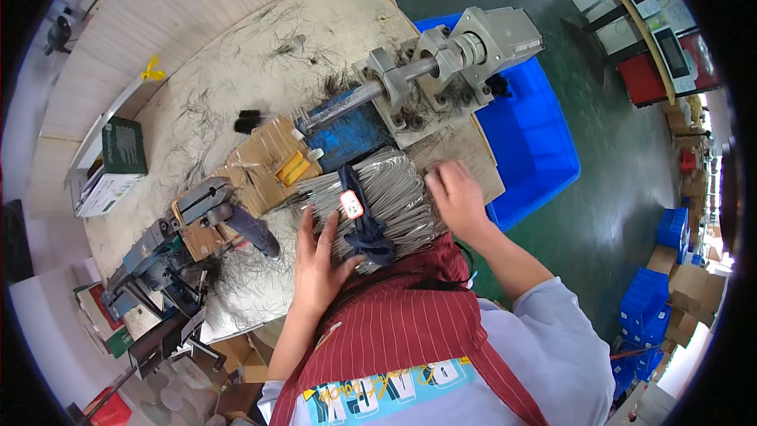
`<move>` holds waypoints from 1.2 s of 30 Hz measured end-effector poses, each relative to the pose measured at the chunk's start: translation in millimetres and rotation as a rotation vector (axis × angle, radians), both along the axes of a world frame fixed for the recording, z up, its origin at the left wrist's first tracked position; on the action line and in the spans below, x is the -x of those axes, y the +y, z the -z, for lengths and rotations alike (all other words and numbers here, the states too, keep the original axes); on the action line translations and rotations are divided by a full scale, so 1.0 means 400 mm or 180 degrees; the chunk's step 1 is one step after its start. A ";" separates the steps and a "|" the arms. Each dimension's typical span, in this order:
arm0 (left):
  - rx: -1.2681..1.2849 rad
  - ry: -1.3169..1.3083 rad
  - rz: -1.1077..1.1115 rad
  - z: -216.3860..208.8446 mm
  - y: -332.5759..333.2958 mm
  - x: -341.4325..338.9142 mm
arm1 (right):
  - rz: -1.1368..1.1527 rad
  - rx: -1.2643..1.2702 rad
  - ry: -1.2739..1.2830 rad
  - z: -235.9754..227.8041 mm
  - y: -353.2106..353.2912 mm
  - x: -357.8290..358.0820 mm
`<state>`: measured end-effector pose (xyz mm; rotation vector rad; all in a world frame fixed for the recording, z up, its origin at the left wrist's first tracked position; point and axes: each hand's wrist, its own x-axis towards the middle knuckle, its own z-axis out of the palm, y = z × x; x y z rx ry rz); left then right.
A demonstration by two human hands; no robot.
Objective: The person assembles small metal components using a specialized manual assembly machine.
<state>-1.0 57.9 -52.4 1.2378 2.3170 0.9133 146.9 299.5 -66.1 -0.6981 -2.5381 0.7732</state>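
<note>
A thick bundle of thin silvery wire pieces with looped ends [400,199] lies at the table's near edge, against my apron. Across its middle runs a dark blue cloth strip [367,238], knotted and bearing a small white tag with a red border [352,204]. My left hand [317,270] rests at the bundle's left side with its fingers spread, its thumb by the cloth. At the right end of the wires is my right hand [457,199], fingers curled in; whatever they may hold is hidden.
Beyond the bundle stands a motor-driven shaft machine [426,71] with a blue block [347,130]. Left of it lie a taped cardboard piece [264,162], a small black brush [247,121] and a clamp-like tool [205,201]. Loose dark bristles litter the table [229,71]. A blue bin [544,134] stands right.
</note>
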 end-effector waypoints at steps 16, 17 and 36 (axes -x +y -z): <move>0.0194 0.1130 0.0979 -0.075 0.090 -0.049 | -0.1184 -0.0255 -0.0423 -0.115 -0.061 -0.029; 0.0194 0.1134 0.0985 -0.067 0.090 -0.046 | -0.1143 -0.0207 -0.0413 -0.115 -0.059 -0.026; -0.0583 0.0032 -0.0444 -0.020 0.037 -0.009 | 0.0265 -0.0531 -0.0440 -0.132 -0.044 0.157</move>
